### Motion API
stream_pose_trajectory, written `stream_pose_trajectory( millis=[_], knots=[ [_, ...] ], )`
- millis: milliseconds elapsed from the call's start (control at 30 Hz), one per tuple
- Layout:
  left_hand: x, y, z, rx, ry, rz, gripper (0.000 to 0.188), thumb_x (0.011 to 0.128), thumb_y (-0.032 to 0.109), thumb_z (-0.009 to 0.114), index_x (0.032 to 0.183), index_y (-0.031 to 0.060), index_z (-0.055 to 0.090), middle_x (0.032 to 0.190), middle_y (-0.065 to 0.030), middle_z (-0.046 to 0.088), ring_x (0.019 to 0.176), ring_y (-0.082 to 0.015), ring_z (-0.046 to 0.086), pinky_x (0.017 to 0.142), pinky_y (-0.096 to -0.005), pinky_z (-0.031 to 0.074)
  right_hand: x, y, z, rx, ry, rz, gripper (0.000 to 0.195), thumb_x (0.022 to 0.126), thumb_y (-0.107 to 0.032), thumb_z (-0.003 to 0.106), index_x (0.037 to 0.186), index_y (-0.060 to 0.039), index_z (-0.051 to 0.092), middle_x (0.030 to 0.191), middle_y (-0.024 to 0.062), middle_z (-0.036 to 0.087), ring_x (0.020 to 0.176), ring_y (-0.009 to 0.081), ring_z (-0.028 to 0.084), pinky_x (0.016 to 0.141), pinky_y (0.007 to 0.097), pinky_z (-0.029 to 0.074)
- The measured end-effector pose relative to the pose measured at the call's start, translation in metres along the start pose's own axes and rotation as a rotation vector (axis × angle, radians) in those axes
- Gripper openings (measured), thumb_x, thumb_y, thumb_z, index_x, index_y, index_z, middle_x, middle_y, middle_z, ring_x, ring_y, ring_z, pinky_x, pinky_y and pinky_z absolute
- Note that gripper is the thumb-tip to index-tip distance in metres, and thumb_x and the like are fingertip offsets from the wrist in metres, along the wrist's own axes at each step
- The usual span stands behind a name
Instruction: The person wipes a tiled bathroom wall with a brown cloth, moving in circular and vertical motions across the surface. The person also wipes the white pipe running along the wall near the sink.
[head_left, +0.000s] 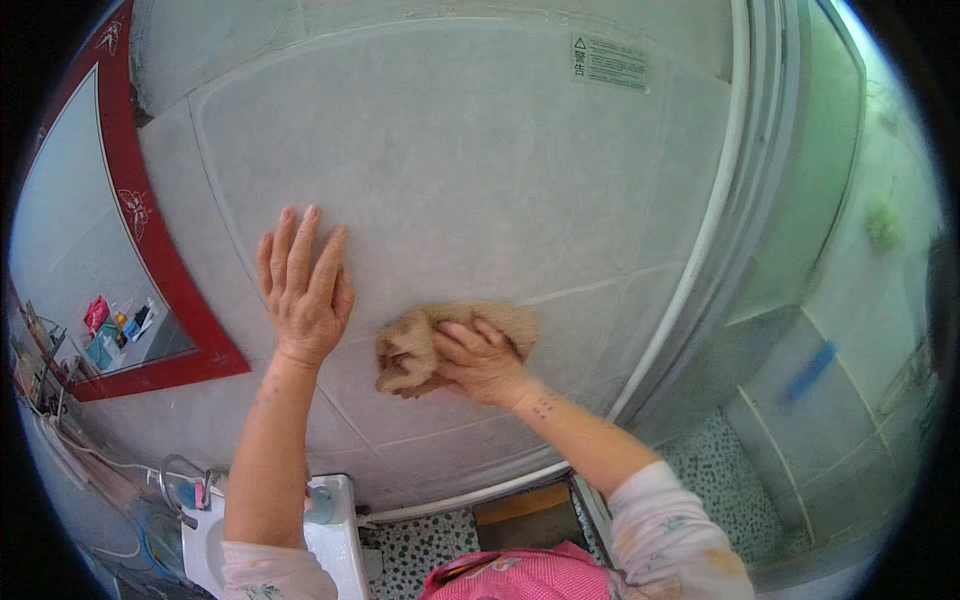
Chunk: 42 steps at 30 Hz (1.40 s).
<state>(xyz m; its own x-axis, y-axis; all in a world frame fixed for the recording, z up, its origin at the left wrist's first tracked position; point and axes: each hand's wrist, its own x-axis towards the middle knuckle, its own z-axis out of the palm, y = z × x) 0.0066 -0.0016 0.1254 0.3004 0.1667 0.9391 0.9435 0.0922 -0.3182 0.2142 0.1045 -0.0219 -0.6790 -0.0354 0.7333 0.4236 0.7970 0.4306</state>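
Observation:
My right hand (480, 364) presses a bunched brown cloth (409, 341) against the grey tiled wall (480, 165). Its fingers lie over the cloth's folds, and part of the cloth sticks out to the left of the hand. Higher up and to the left, my left hand (304, 289) is at the wall with its fingers pointing up and slightly spread. That hand holds nothing. Whether its palm touches the tile is hidden behind the hand.
A red-framed mirror (172, 300) hangs at left. Below it are a chrome faucet (176, 487) and a white sink (337, 525). A white pipe (709, 247) runs along a glass shower partition (810, 172) at right. A warning label (611, 64) is stuck high on the wall.

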Motion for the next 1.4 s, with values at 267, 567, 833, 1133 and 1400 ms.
stream_pose_trajectory(
  millis=[267, 567, 833, 1133, 1400],
  knots=[
    [0.0, 0.0, 0.003, 0.056, 0.013, 0.02, 0.033, 0.087, 0.015, 0.053, 0.119, 0.0163, 0.061, 0.14, -0.0066, 0.045, 0.137, -0.0263, 0.032, 0.114, -0.0432, 0.021, -0.136, 0.144, -0.048, 0.179, -0.045, 0.84, 0.066, 0.085, -0.04, 0.06, 0.141, -0.0141, 0.036, 0.141, 0.0152, 0.033, 0.131, 0.0376, 0.026, 0.107, 0.0512, 0.019],
    [-0.001, 0.001, 0.001, 0.052, 0.009, 0.013, 0.032, 0.087, 0.013, 0.053, 0.118, 0.0156, 0.061, 0.139, -0.0056, 0.046, 0.136, -0.0265, 0.034, 0.114, -0.0426, 0.022, -0.027, 0.048, -0.018, 0.258, 0.251, 0.724, 0.063, 0.083, -0.036, 0.061, 0.138, -0.0119, 0.04, 0.14, 0.0202, 0.028, 0.132, 0.0435, 0.019, 0.106, 0.057, 0.013],
    [-0.003, -0.003, 0.004, -0.022, 0.099, 0.034, 0.028, 0.086, 0.009, 0.053, 0.11, 0.0113, 0.066, 0.132, -0.0072, 0.054, 0.13, -0.0277, 0.043, 0.11, -0.0431, 0.029, 0.062, -0.067, 0.008, 0.17, 0.149, 0.345, 0.05, 0.076, -0.04, 0.068, 0.121, -0.0225, 0.057, 0.141, 0.0163, 0.029, 0.135, 0.0359, 0.019, 0.103, 0.062, 0.016],
    [-0.006, -0.004, -0.002, -0.03, 0.036, 0.045, 0.032, 0.085, 0.009, 0.051, 0.116, 0.0079, 0.06, 0.137, -0.0112, 0.048, 0.135, -0.0307, 0.035, 0.112, -0.0443, 0.024, 0.005, 0.032, -0.025, 0.114, 0.074, 0.405, 0.06, 0.071, -0.043, 0.07, 0.126, -0.0264, 0.052, 0.139, 0.0096, 0.034, 0.135, 0.0336, 0.022, 0.107, 0.0566, 0.016],
    [-0.039, 0.074, 0.018, -0.141, -0.135, -0.031, 0.04, 0.083, 0.017, 0.056, 0.123, 0.0186, 0.057, 0.143, -0.0054, 0.04, 0.138, -0.0302, 0.029, 0.114, -0.0514, 0.013, -0.079, 0.162, -0.06, -0.002, 0.221, 0.781, 0.077, 0.081, -0.057, 0.056, 0.141, -0.0124, 0.036, 0.14, 0.0224, 0.03, 0.132, 0.0462, 0.021, 0.107, 0.0591, 0.01]
  ],
)
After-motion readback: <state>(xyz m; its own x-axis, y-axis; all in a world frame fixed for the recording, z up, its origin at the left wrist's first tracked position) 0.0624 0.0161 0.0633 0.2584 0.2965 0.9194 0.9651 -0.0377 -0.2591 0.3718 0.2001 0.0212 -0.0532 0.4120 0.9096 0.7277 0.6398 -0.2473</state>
